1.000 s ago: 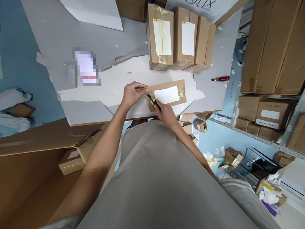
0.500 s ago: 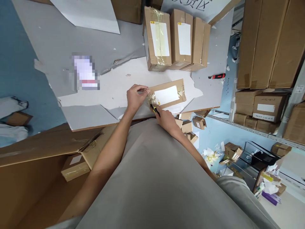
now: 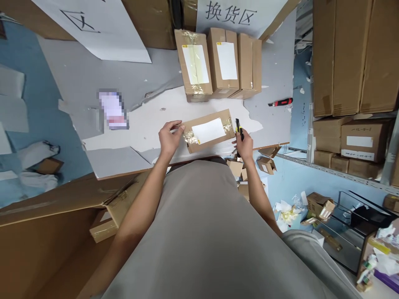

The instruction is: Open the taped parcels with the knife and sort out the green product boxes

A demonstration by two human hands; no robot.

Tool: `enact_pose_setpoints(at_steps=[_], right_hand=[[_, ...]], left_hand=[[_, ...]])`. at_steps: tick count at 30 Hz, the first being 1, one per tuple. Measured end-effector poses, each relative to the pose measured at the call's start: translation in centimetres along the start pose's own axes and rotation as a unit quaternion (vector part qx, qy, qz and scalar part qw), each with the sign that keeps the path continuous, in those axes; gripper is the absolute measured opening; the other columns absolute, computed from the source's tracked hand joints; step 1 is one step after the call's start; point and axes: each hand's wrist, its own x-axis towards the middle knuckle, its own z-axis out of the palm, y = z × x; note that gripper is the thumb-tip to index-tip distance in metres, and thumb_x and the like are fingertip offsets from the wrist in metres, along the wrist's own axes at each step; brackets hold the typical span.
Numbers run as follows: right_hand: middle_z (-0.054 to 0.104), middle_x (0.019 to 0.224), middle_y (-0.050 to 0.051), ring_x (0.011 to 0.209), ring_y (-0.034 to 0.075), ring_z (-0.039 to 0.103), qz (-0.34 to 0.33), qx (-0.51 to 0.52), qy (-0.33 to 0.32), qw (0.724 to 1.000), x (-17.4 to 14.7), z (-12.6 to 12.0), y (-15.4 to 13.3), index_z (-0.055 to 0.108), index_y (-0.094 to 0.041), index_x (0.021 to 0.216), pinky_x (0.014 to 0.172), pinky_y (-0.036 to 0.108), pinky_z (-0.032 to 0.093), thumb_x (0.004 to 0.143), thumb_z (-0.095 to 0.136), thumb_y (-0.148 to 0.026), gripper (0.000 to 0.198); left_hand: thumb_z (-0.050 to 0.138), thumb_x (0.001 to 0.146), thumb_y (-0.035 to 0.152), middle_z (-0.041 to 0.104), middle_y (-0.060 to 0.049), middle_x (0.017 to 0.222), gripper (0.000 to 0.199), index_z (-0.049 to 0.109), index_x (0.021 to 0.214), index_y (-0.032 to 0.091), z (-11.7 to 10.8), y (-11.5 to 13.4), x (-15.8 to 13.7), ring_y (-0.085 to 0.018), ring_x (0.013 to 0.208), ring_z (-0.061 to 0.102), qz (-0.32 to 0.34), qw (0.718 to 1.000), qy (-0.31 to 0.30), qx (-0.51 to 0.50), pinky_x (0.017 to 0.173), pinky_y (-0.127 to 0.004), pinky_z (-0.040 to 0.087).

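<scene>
A small cardboard box [image 3: 187, 143] with a white label [image 3: 208, 131] and clear tape at both ends lies slightly tilted on the worktable. At its left end, the thumb and fingers of my left hand [image 3: 169, 137] grip the edge. My right hand [image 3: 245, 146] is closed around a black and yellow utility knife [image 3: 239, 129], just off the box's right end. The knife's tip points away from me, toward the back of the table.
Three upright cardboard boxes [image 3: 222, 62] stand behind the small box. A red and black utility knife [image 3: 281, 102] lies at the right, a blurred-out phone-like object [image 3: 112, 110] at the left. A big open carton [image 3: 56, 241] sits below left; shelves with boxes [image 3: 358, 141] rise at right.
My right hand has carried the utility knife from the box's left end to beyond its right end. My left hand stays at the left end. The view has shifted.
</scene>
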Motion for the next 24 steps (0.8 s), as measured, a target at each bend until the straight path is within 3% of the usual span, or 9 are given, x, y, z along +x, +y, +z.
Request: enact_pose_setpoints(at_steps=[4, 7, 11, 14, 18, 24], right_hand=[[0.087, 0.101, 0.011, 0.08, 0.027, 0.086, 0.01, 0.008, -0.035, 0.999, -0.6, 0.9, 1.0, 0.067, -0.018, 0.142, 0.086, 0.041, 0.07, 0.121, 0.041, -0.062, 0.055], [0.088, 0.108, 0.012, 0.086, 0.027, 0.089, -0.003, 0.014, -0.064, 0.998, -1.3, 0.6, 1.2, 0.065, -0.019, 0.148, 0.091, 0.041, 0.071, 0.122, 0.04, -0.064, 0.058], [0.089, 0.109, 0.01, 0.093, 0.027, 0.09, -0.044, 0.016, -0.103, 0.994, -1.1, -0.6, 1.5, 0.06, -0.02, 0.159, 0.096, 0.04, 0.07, 0.123, 0.041, -0.057, 0.055], [0.09, 0.117, 0.011, 0.101, 0.03, 0.09, -0.064, -0.019, -0.116, 0.991, -0.4, -1.4, 1.5, 0.06, -0.021, 0.164, 0.103, 0.043, 0.069, 0.123, 0.043, -0.05, 0.053], [0.089, 0.129, 0.011, 0.106, 0.031, 0.089, -0.079, -0.068, -0.143, 0.984, 0.4, -2.0, 1.1, 0.059, -0.023, 0.168, 0.108, 0.042, 0.066, 0.123, 0.045, -0.041, 0.051], [0.086, 0.14, 0.016, 0.124, 0.033, 0.085, -0.093, -0.19, -0.176, 0.961, 0.8, -2.7, -1.0, 0.053, -0.017, 0.173, 0.11, 0.04, 0.062, 0.123, 0.04, -0.028, 0.053]], left_hand=[[0.072, 0.103, 0.048, 0.079, -0.015, 0.132, 0.039, 0.081, 0.129, 0.02, 0.2, 1.0, -0.3, -0.03, 0.124, 0.076, 0.012, 0.999, 0.039, 0.029, 0.115, -0.052, 0.065], [0.071, 0.105, 0.05, 0.075, -0.016, 0.147, 0.041, 0.079, 0.137, 0.025, 1.5, 3.0, -1.1, -0.037, 0.147, 0.067, 0.083, 0.992, 0.051, 0.077, 0.133, -0.06, 0.051], [0.062, 0.111, 0.051, 0.072, -0.011, 0.161, 0.04, 0.078, 0.141, 0.03, 6.0, 6.6, -2.2, -0.039, 0.169, 0.049, 0.202, 0.967, -0.09, 0.124, 0.145, -0.067, 0.03], [0.06, 0.112, 0.05, 0.068, -0.011, 0.168, 0.043, 0.077, 0.146, 0.03, 10.1, 8.2, -2.4, -0.04, 0.175, 0.042, 0.243, 0.942, -0.18, 0.146, 0.148, -0.071, 0.022], [0.06, 0.113, 0.046, 0.058, -0.014, 0.179, 0.052, 0.068, 0.161, 0.028, 12.7, 8.4, -2.5, -0.04, 0.178, 0.037, 0.241, 0.932, -0.199, 0.183, 0.149, -0.072, 0.015], [0.045, 0.119, 0.04, 0.048, -0.015, 0.186, 0.057, 0.055, 0.173, 0.024, 12.6, 8.4, -3.1, -0.037, 0.182, 0.029, 0.242, 0.911, -0.199, 0.268, 0.15, -0.069, 0.017]])
